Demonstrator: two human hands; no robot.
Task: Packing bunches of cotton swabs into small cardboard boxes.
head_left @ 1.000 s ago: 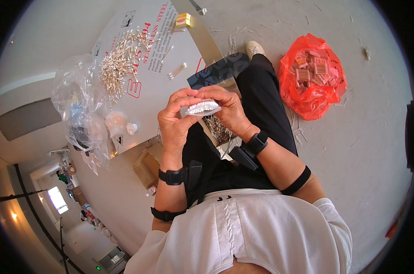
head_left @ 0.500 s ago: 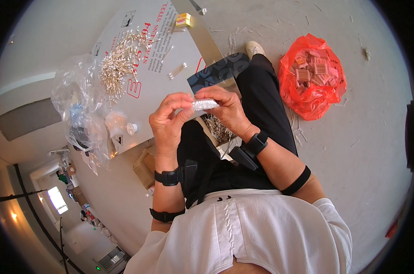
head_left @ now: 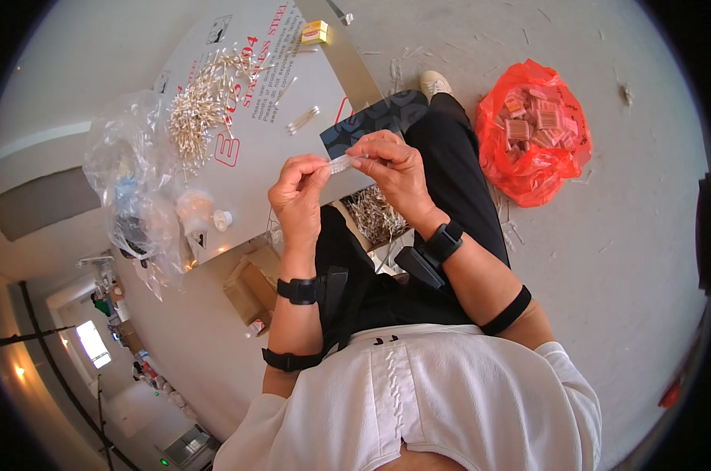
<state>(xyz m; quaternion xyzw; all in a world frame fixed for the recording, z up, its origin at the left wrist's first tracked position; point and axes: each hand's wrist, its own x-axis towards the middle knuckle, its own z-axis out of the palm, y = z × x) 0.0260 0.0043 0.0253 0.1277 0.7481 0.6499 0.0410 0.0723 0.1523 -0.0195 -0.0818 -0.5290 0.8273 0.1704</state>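
Observation:
Above my lap, a small clear pack of cotton swabs (head_left: 340,164) is pinched at both ends. My left hand (head_left: 299,200) has its thumb and fingers closed on the left end. The right end is between the thumb and fingers of my right hand (head_left: 396,174). Much of the pack is covered by the fingertips. Beyond my left hand, a heap of loose cotton swabs (head_left: 194,118) lies on the steel-topped table (head_left: 269,161). A few swabs (head_left: 303,120) lie side by side nearer the hands. Below my right hand stands a box of swabs (head_left: 377,216).
On the floor at right sits a red plastic bag (head_left: 532,177) of pink-looking packs. A clear plastic bag (head_left: 127,177) and a small white-capped container (head_left: 197,212) are at the table's left. A yellow box (head_left: 314,32) lies at the far edge; an open carton (head_left: 253,286) stands below.
Both hands still hold the pack, now tilted, with its right end higher. It has turned so less of the white swab ends shows. My right hand has risen slightly.

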